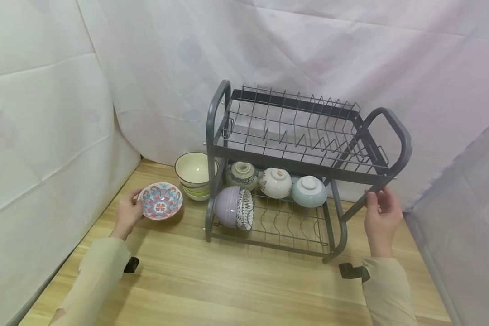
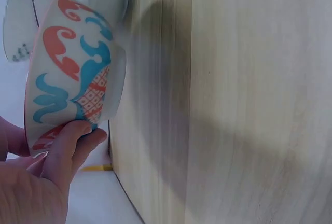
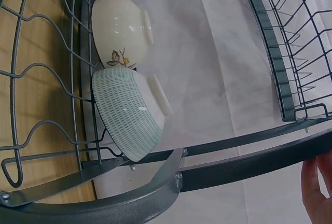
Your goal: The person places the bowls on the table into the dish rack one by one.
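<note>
My left hand (image 1: 129,212) pinches the rim of a bowl (image 1: 161,201) with a red and blue pattern, thumb on one side and fingers beneath. In the left wrist view this bowl (image 2: 78,73) is held just over the wooden table, its foot facing the tabletop. My right hand (image 1: 383,217) holds the right post of a dark grey two-tier dish rack (image 1: 301,160). On the lower tier, a brown-blue bowl (image 1: 242,175), a white flowered bowl (image 1: 275,183) and a pale blue bowl (image 1: 309,192) lie upside down. A purple bowl (image 1: 227,207) and a black-and-white patterned bowl (image 1: 245,209) stand on edge, nested.
Left of the rack, a stack of bowls with a cream bowl (image 1: 193,170) on top stands on the wooden table (image 1: 212,285). The upper tier (image 1: 297,122) is a wire frame with upright dividers. White cloth (image 1: 155,68) hangs behind and at both sides.
</note>
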A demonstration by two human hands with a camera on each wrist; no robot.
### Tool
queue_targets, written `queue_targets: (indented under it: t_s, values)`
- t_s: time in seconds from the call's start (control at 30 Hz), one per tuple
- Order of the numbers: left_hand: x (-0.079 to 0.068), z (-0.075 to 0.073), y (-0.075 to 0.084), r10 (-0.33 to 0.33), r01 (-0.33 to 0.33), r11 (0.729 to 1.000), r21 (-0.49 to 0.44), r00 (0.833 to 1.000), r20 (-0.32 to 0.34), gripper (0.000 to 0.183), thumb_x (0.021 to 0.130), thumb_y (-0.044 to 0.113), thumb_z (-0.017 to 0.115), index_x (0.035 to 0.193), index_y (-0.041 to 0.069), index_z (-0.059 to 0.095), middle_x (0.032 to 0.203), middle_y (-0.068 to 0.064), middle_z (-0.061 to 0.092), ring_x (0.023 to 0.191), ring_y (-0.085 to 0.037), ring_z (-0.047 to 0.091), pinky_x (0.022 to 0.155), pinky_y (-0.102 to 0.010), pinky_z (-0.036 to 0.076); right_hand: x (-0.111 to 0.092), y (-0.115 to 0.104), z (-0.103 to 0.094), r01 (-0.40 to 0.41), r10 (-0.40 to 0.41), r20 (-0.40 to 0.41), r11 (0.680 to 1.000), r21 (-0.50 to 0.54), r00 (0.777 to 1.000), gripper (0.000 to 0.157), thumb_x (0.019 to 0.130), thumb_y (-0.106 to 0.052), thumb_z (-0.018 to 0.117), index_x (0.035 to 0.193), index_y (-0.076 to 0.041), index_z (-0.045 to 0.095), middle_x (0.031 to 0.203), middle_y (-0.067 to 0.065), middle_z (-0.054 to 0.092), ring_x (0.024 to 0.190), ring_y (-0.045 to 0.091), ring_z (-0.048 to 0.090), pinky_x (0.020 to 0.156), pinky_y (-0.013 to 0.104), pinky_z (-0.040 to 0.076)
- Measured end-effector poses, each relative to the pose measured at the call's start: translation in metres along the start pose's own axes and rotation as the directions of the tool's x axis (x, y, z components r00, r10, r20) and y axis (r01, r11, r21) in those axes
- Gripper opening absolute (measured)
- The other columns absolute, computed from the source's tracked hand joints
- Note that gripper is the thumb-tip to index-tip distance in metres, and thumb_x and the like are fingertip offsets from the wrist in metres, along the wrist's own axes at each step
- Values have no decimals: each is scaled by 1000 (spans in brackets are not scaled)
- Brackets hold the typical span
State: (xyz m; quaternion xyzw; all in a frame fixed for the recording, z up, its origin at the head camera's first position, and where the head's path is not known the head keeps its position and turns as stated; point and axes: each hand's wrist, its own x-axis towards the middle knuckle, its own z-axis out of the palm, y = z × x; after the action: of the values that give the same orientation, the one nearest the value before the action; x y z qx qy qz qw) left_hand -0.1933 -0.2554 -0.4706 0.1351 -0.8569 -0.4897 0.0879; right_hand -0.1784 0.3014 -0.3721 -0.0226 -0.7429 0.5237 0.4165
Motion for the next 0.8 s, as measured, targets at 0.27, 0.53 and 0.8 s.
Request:
queue_targets:
  t_s: [0.27, 0.53, 0.8]
  values:
    - [-17, 2, 12, 33, -28, 999, -33, 986, 161, 42, 92, 2, 33, 131, -11, 34, 106, -38, 52, 64, -12, 58, 54, -24, 55, -1, -1, 0, 1, -1, 3, 1000, -19, 1000, 29, 85, 0, 57, 114, 2, 58, 80, -21, 60, 68, -1, 55, 62, 6, 47]
    - [-25, 0, 20, 60, -57, 998, -19, 961, 269, 40, 93, 3, 35, 131, -6, 39, 108, -37, 52, 66, -17, 59, 54, -26, 55, -1, -1, 0, 2, -3, -2, 999, -50, 1000, 28, 86, -1, 56, 114, 3, 58, 80, -22, 60, 69, -3, 55, 63, 5, 47]
    - [-37, -4, 28, 101, -65, 993, -97, 898, 428, 40, 94, 5, 37, 132, -8, 35, 102, -33, 54, 69, -19, 60, 55, -27, 55, -2, -3, 0, -18, 18, -4, 999, -42, 1000, 29, 86, -2, 56, 115, 1, 58, 81, -21, 60, 70, -1, 55, 63, 6, 47]
